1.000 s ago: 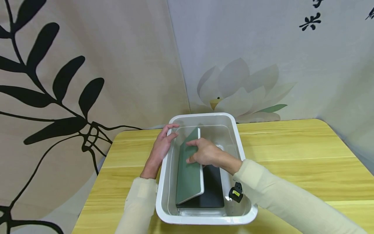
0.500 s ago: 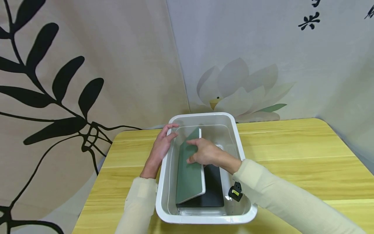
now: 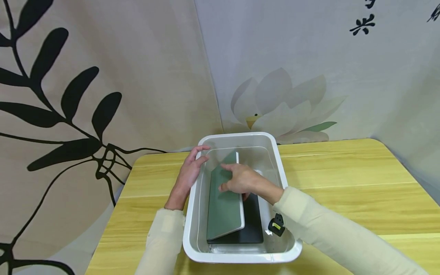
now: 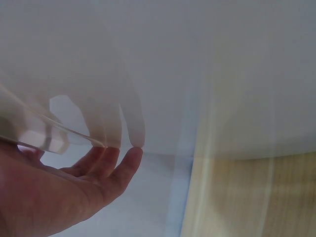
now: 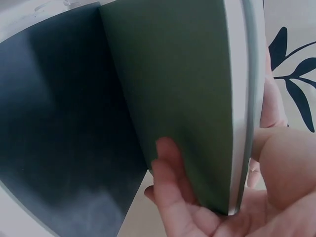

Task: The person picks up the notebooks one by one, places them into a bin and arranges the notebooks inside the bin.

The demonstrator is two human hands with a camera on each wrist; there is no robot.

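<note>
A white plastic basin (image 3: 240,258) stands on the table, and my left hand (image 3: 188,173) grips its left rim. In the left wrist view, that hand's fingers (image 4: 129,165) press the basin's outer wall from below. Inside the basin, my right hand (image 3: 240,178) holds a green notebook (image 3: 223,214) tilted up along its right edge. The right wrist view shows fingers (image 5: 170,173) under the notebook and its white page edge (image 5: 240,98); the thumb side is on the other face. Beneath it lies a flat black notebook-like object (image 3: 254,225), partly covered.
The wooden table (image 3: 343,183) extends to both sides of the basin. A cloth backdrop (image 3: 154,76) with printed black leaves and a pale flower hangs behind it. A small black device (image 3: 276,225) with a yellow patch sits under the right wrist.
The green notebook's raised right edge has tipped slightly to the right and lower, with my right hand still holding it. My left hand stays on the rim.
</note>
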